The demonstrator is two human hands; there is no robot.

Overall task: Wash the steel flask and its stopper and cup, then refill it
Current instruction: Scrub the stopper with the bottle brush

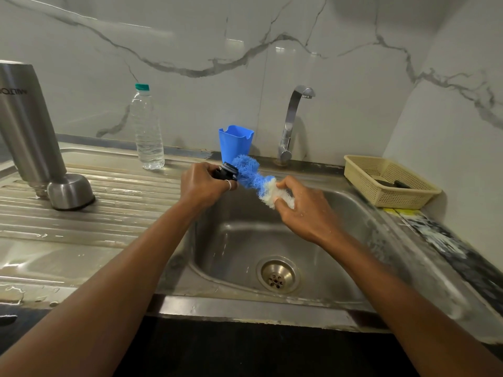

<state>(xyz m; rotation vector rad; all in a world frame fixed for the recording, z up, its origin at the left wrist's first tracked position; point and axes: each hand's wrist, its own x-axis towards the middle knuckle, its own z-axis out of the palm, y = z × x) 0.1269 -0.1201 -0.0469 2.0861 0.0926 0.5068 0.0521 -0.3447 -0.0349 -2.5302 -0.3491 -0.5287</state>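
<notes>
Holding both hands above the sink basin (272, 235), near its back rim. The left hand (202, 183) is clenched round the black stopper (225, 172), fingers curled over it, with 1 ring on a finger. The stopper's grey-rimmed end faces right and touches the blue bristles of the brush (251, 175). The right hand (302, 205) grasps the brush at its white bristled end, thumb on top and fingers curled below. The brush slants from the stopper down-right to that hand.

The steel flask (27, 126) stands upside down on the ribbed drainboard (109, 213) at far left, its print inverted and its top cut off by the frame edge. The steel cup (71, 190) sits mouth-down just beside the flask's lower end; whether they touch I cannot tell. The drainboard is wet.

1 clear plastic water bottle (148, 131) with a green cap stands upright at the back of the drainboard, partly filled. A blue plastic holder (235, 142) stands behind the hands on the sink's back ledge. The tap (291, 123) is to its right, with no water running. A beige basket (362, 175) sits on the right ledge with dark items inside, too unclear to name. The drain (278, 274) is in the basin floor.
</notes>
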